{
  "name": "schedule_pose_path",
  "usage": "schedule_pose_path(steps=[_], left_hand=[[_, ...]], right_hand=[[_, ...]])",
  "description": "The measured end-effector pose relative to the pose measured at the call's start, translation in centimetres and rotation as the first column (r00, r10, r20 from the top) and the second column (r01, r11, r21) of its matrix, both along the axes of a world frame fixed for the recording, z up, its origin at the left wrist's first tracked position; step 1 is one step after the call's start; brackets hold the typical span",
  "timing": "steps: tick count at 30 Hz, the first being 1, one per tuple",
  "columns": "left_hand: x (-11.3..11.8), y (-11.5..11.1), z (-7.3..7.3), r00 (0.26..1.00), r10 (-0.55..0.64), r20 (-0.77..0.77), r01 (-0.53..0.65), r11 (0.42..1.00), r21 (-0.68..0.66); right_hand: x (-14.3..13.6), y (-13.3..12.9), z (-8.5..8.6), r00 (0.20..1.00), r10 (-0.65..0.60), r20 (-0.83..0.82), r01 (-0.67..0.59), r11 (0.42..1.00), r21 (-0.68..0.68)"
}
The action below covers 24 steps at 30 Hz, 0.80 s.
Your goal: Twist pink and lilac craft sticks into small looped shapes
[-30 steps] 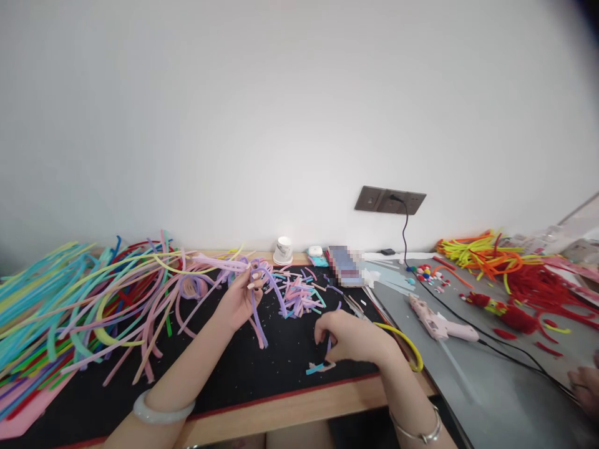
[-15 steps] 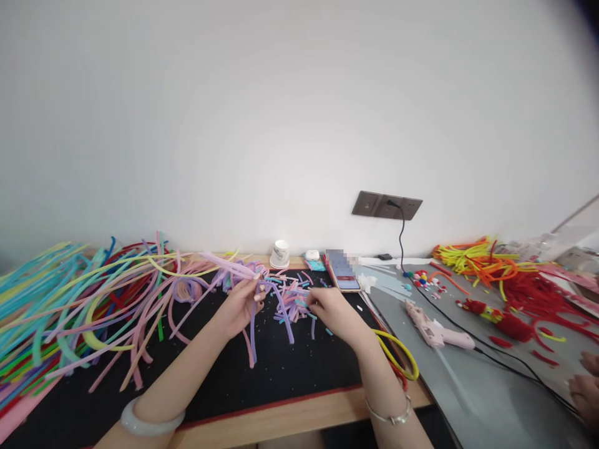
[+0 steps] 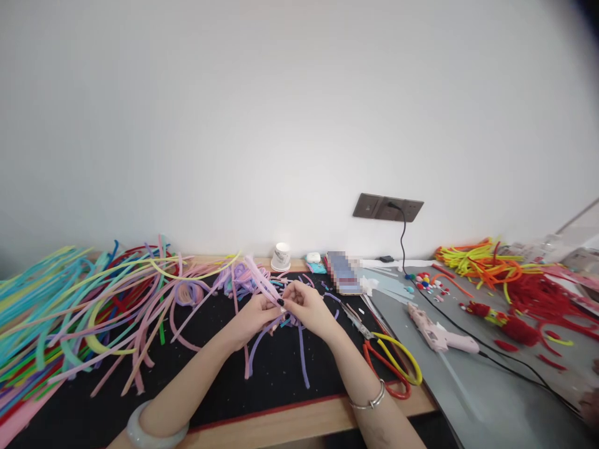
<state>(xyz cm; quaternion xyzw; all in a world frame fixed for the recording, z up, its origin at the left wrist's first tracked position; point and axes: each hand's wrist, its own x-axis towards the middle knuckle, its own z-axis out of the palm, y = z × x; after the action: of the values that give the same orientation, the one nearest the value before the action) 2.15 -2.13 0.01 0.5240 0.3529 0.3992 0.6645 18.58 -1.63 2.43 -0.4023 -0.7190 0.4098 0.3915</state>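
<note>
Bundle of pale lilac stems (image 3: 260,278), gripped by the left hand (image 3: 255,319) and pinched near its lower end by the right hand (image 3: 309,312) above the black mat (image 3: 210,393), points up-left toward the wall (image 3: 299,125), long axis slanting.

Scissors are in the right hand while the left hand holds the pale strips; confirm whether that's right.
Wrong about the scissors: the head view shows them lying on the table, not in the right hand. The left hand does hold the pale strips.
</note>
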Motion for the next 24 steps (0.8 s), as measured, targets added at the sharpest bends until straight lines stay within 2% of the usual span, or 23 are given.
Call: schedule_pose_path(steps=[5, 9, 13, 18, 24], left_hand=[[0.2, -0.4, 0.6, 0.995, -0.093, -0.036, 0.089, 0.992, -0.092], [0.5, -0.6, 0.6, 0.984, -0.159, -0.083, 0.152, 0.984, -0.089], [0.6, -0.6, 1.1, 0.991, -0.097, -0.088, 0.096, 0.995, -0.012], [0.8, -0.4, 2.0, 0.989, -0.022, -0.149, 0.030, 0.998, 0.048], [1.4, 0.0, 1.6, 0.970, 0.173, -0.169, -0.147, 0.977, 0.158]], right_hand=[[-0.2, 0.0, 0.3, 0.999, -0.005, 0.033, 0.003, 0.999, 0.044], [-0.3, 0.1, 0.1, 0.999, -0.037, -0.008, 0.037, 0.999, 0.031], [-0.1, 0.6, -0.5, 0.984, -0.147, -0.100, 0.147, 0.989, -0.011], [-0.1, 1.0, -0.7, 0.956, -0.178, -0.232, 0.170, 0.984, -0.056], [0.0, 0.8, -0.4, 0.944, -0.237, -0.230, 0.234, 0.971, -0.039]])
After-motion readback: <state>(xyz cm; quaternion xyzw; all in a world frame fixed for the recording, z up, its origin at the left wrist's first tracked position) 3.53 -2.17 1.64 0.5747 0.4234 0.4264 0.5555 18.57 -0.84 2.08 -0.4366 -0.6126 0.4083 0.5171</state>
